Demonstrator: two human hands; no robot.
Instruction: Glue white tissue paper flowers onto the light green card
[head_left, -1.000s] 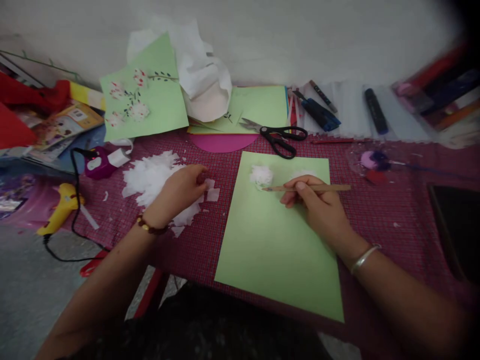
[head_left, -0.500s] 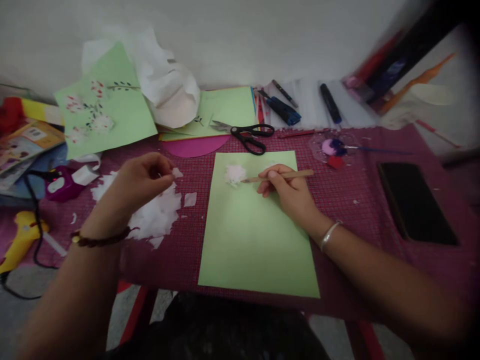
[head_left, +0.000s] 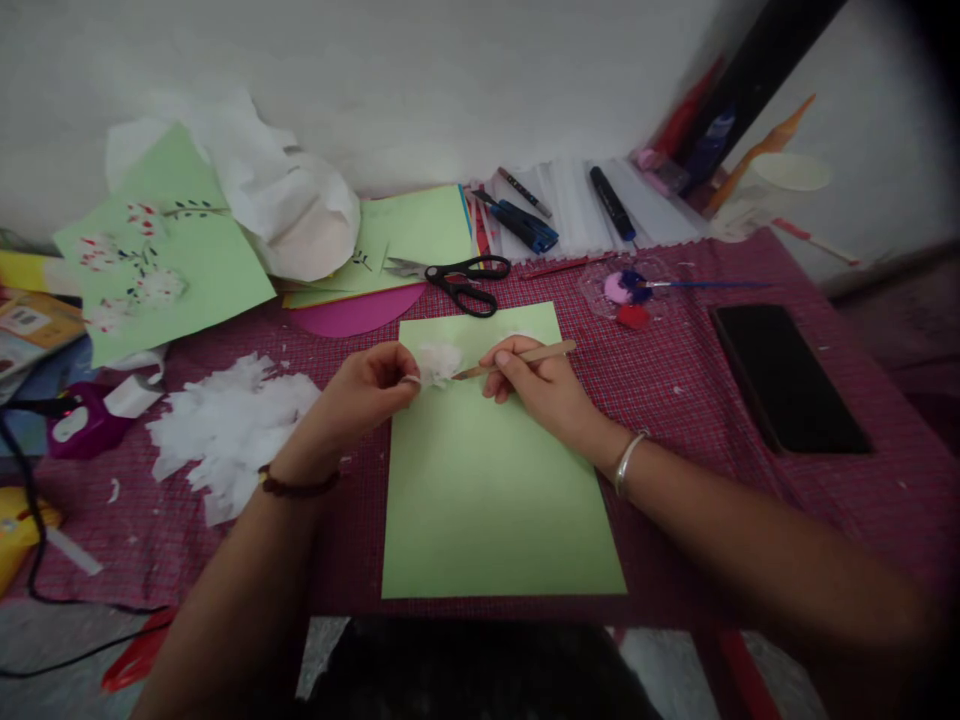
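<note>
My left hand (head_left: 377,388) is closed in a pinch on a small scrap of white tissue paper (head_left: 410,379), right beside a ruffled white tissue tuft (head_left: 441,362). That tuft sits near the top left of a light green paper sheet (head_left: 499,490). Held like a pen, a thin wooden stick (head_left: 544,352) is in my right hand (head_left: 525,382). The stick's pointed end reaches the lower right edge of the tuft; whether it touches is too small to tell. To the left lies a pile of torn white tissue pieces (head_left: 232,425).
Black-handled scissors (head_left: 466,280) lie beyond the sheet, with a blue cutter (head_left: 525,225) and a black marker (head_left: 611,203) behind. A paint palette (head_left: 626,290) and a dark phone (head_left: 789,378) are on the right. A decorated green sheet (head_left: 225,270) and purple device (head_left: 88,420) stand left.
My left hand has moved right, from above the tissue pile to the tuft, carrying the scrap. My right hand keeps the stick at the tuft. The whole view has shifted.
</note>
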